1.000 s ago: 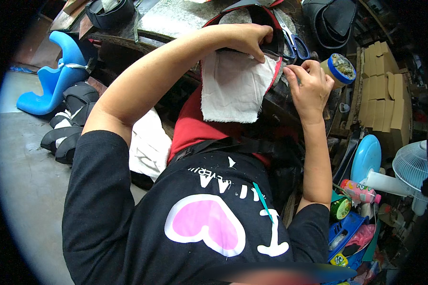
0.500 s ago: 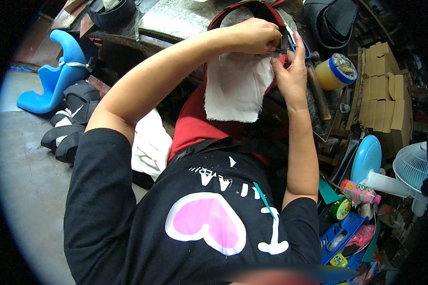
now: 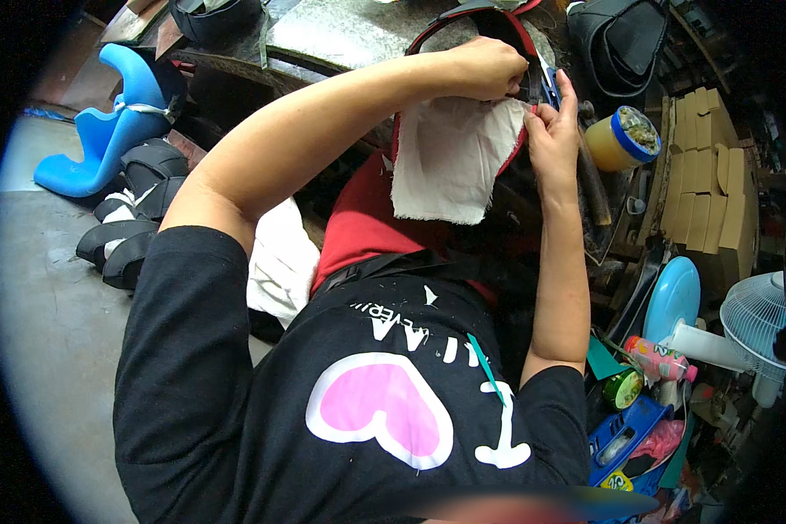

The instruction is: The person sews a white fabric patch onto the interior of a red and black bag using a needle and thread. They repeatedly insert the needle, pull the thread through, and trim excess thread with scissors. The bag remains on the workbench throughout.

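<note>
A white cloth piece (image 3: 450, 166) with a frayed lower edge hangs over my lap, against a curved black-and-red piece (image 3: 513, 35) that looks like part of a shoe. My left hand (image 3: 491, 70) is closed at the cloth's upper edge; its fingers curl inward, and what sits in them is hidden. On the right, my right hand (image 3: 552, 131) pinches the cloth's upper right corner between thumb and fingers, while one finger points up. Red fabric (image 3: 371, 223) covers my lap below the cloth.
At right stand a jar with a blue lid (image 3: 623, 138), stacked cardboard boxes (image 3: 712, 175) and a fan (image 3: 754, 319). A grey worktop (image 3: 341, 35) lies ahead. Left are a blue curved form (image 3: 113, 131) and several black pieces (image 3: 153, 179). White cloth (image 3: 284, 266) lies beside my lap.
My right hand has drawn the cloth's upper right corner outward, and the cloth is spread wider. The left hand stays closed near the upper edge. The whole view has shifted slightly.
</note>
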Tool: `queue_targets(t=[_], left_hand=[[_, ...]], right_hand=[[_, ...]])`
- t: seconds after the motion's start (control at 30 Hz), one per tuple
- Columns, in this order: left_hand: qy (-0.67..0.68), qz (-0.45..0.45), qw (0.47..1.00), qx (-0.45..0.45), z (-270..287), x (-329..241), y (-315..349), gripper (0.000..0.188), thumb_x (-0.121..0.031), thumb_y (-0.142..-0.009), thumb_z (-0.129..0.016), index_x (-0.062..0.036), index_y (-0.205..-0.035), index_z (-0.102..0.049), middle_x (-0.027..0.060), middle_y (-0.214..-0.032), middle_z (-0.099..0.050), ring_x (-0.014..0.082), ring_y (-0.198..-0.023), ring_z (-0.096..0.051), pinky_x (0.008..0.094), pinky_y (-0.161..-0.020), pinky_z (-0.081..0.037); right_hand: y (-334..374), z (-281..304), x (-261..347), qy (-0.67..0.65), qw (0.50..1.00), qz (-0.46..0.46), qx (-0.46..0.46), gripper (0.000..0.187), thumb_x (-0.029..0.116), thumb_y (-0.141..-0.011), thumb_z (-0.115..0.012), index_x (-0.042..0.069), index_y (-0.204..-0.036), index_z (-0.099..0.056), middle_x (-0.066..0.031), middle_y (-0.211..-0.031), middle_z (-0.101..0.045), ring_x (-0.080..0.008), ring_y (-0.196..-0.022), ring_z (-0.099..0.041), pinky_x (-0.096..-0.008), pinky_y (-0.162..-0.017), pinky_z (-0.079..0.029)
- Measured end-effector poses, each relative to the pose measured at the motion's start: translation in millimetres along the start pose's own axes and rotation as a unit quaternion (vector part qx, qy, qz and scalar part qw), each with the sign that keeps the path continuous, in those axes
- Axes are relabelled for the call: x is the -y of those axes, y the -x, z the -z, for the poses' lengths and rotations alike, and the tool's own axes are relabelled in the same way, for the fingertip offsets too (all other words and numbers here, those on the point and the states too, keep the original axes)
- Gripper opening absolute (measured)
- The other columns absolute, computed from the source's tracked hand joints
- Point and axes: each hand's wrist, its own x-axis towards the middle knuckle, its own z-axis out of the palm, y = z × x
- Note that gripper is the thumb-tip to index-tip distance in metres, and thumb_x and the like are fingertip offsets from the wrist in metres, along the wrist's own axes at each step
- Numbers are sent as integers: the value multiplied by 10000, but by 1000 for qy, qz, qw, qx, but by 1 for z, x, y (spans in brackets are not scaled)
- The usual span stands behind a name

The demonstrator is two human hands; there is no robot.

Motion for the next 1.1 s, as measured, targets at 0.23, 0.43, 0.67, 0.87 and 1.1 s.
queue_targets(t=[0.23, 0.43, 0.67, 0.87, 1.1], left_hand=[[131, -18, 990, 36, 18, 15, 13, 218, -214, -826, -713, -39, -955, -729, 174, -914, -701, 322, -860, -697, 395, -779, -540], [44, -61, 996, 37, 14, 11, 10, 173, -135, -743, -710, -7, -859, -719, 161, -877, -637, 329, -834, -676, 412, -760, -537], [-31, -85, 995, -41, -3, 5, 6, 129, -91, -741, -699, 2, -830, -696, 167, -908, -621, 357, -875, -659, 430, -783, -531], [3, -79, 997, -2, -8, 29, -1, 158, -128, -743, -695, -9, -844, -719, 173, -925, -645, 355, -898, -666, 436, -808, -539], [-8, -90, 996, -15, -37, 40, -24, 178, -170, -732, -688, -20, -819, -728, 184, -929, -667, 361, -892, -666, 442, -816, -536]], right_hand=[[3, -2, 4, 6, 1000, -17, 0, 800, -1, -900, -641, 83, -1574, -217, -72, -909, -691, -101, -747, -599, -247, -693, -494], [3, -11, -2, 125, 992, -21, -9, 1006, 224, -787, -766, 134, -1587, -164, -186, -1013, -737, -356, -931, -719, -433, -836, -538], [5, -16, 0, 146, 989, 12, -29, 912, 0, -847, -680, 68, -1591, -157, -35, -835, -678, -84, -694, -582, -243, -676, -499], [19, -12, 19, 228, 966, 93, -82, 890, 128, -818, -751, 126, -1565, -267, -151, -1060, -648, -336, -995, -645, -427, -915, -497], [28, 4, 24, 299, 922, 224, -100, 515, 30, -851, -710, 130, -1336, -569, -27, -884, -666, -222, -920, -630, -388, -820, -498]])
